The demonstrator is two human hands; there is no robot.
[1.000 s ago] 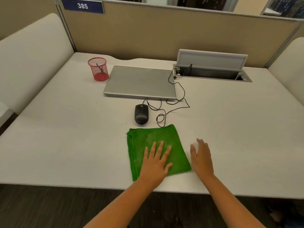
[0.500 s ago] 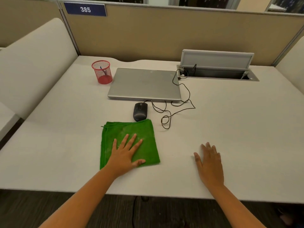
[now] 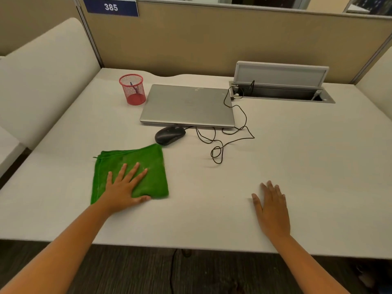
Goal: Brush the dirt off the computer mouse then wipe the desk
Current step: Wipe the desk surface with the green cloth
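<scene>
- The right hand (image 3: pixel 272 209) lies flat on the desk (image 3: pixel 212 219) at 5 o'clock, fingers straight, holding nothing.
- The left hand (image 3: pixel 124 188) presses flat, fingers spread, on the folded green cloth (image 3: pixel 152 166) at 8 o'clock.
- The black mouse (image 3: pixel 169 135) sits just beyond the cloth's far right corner, its cable (image 3: pixel 233 132) looping toward 1 o'clock.
- The closed laptop (image 3: pixel 187 105) lies at 12 o'clock, just behind the mouse.
- The red mesh cup (image 3: pixel 132 90) stands at 11 o'clock.
</scene>
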